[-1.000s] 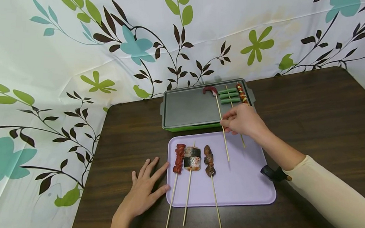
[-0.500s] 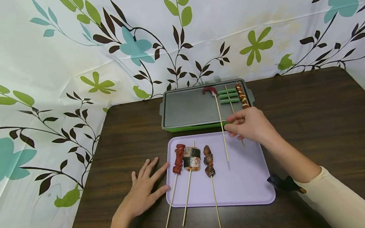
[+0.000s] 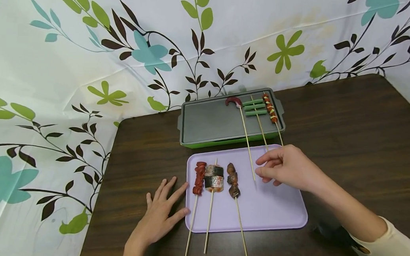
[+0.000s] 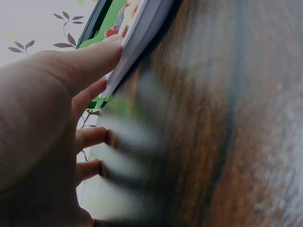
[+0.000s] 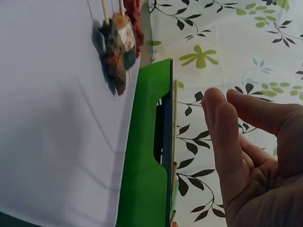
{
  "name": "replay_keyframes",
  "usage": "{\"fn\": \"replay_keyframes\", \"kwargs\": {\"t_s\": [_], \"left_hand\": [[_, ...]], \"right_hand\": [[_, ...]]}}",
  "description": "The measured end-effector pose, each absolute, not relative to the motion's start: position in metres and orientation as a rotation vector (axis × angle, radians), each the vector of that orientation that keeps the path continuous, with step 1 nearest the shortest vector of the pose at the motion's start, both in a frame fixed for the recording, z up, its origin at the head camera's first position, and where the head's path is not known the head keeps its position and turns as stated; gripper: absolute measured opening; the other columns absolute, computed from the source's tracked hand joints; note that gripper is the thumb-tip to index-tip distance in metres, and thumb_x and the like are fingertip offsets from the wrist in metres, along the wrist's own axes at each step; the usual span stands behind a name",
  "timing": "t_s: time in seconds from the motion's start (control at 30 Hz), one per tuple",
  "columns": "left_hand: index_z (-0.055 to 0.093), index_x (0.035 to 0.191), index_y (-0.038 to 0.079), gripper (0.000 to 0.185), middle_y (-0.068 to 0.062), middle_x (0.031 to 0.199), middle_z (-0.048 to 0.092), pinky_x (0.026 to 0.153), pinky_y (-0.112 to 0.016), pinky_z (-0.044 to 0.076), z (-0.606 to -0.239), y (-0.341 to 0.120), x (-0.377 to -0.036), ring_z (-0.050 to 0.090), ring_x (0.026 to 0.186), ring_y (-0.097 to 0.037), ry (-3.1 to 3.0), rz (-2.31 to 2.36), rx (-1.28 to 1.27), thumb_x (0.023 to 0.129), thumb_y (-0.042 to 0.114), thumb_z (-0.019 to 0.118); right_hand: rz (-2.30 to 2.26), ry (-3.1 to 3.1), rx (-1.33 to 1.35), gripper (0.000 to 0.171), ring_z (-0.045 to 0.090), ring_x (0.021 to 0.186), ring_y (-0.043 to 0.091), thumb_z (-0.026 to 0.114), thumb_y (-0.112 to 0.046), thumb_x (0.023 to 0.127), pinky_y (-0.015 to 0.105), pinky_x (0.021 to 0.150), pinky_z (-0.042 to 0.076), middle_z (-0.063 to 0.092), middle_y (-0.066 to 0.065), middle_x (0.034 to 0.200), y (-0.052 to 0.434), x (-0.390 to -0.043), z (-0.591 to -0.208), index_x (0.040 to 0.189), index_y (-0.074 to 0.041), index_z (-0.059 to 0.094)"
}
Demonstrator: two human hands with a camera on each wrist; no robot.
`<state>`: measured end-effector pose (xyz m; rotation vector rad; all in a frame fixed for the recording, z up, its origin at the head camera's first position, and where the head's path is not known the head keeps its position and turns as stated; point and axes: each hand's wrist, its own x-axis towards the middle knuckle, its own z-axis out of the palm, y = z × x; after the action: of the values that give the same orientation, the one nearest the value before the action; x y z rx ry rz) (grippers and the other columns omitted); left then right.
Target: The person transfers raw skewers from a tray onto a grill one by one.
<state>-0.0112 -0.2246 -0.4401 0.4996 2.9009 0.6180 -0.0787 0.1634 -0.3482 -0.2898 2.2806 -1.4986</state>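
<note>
Above the purple tray (image 3: pixel 274 212), your right hand (image 3: pixel 288 167) hovers empty, fingers relaxed, beside a bare-ended skewer (image 3: pixel 247 141) pointing its red-tipped end toward the grill (image 3: pixel 205 122).

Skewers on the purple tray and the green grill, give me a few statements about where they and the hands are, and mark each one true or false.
1. Three skewers lie with their food ends on the grill pan. True.
2. The right hand grips a skewer. False: it hovers over the purple tray with loosely bent fingers and holds nothing.
3. The left hand lies flat on the table at the tray's left edge. True.
4. The purple tray carries only one loaded skewer. False: three lie side by side, the red sausage skewer, the fish skewer and the dark meat skewer.
5. The green bean skewer lies on the purple tray. False: its beans are on the grill pan.
</note>
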Motion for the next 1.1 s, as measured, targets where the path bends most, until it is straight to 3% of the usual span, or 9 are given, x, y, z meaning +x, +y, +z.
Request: {"fn": "replay_keyframes", "kwargs": {"t_s": [0.47,0.73,1.1], "left_hand": [[0.032,0.153,0.041,0.068,-0.009,0.162,0.02,0.094,-0.084,0.005,-0.441,-0.225,-0.011,0.01,0.147,-0.042,2.897,0.589,0.482,0.093,0.054,0.059],[0.032,0.153,0.041,0.067,-0.008,0.162,0.02,0.093,-0.085,0.005,-0.44,-0.225,-0.012,0.009,0.147,-0.042,2.899,0.604,0.48,0.092,0.053,0.06],[0.032,0.153,0.04,0.068,-0.008,0.162,0.02,0.093,-0.085,0.006,-0.44,-0.225,-0.012,0.009,0.147,-0.041,2.909,0.597,0.495,0.092,0.054,0.06]], "right_hand": [[-1.475,2.158,-0.392,0.027,0.067,0.062,0.027,0.076,-0.017,0.086,0.032,0.05,0.053,0.07,0.003,0.068,0.151,-0.042,-0.382,0.101,0.005,0.071],[-1.416,2.174,-0.424,0.024,0.06,0.049,0.016,0.077,-0.02,0.084,0.027,0.046,0.046,0.068,-0.002,0.067,0.132,-0.03,-0.4,0.097,0.0,0.072],[-1.37,2.189,-0.436,0.018,0.057,0.046,0.012,0.079,-0.022,0.082,0.027,0.042,0.047,0.065,-0.006,0.06,0.114,-0.024,-0.417,0.089,-0.007,0.072]]}}
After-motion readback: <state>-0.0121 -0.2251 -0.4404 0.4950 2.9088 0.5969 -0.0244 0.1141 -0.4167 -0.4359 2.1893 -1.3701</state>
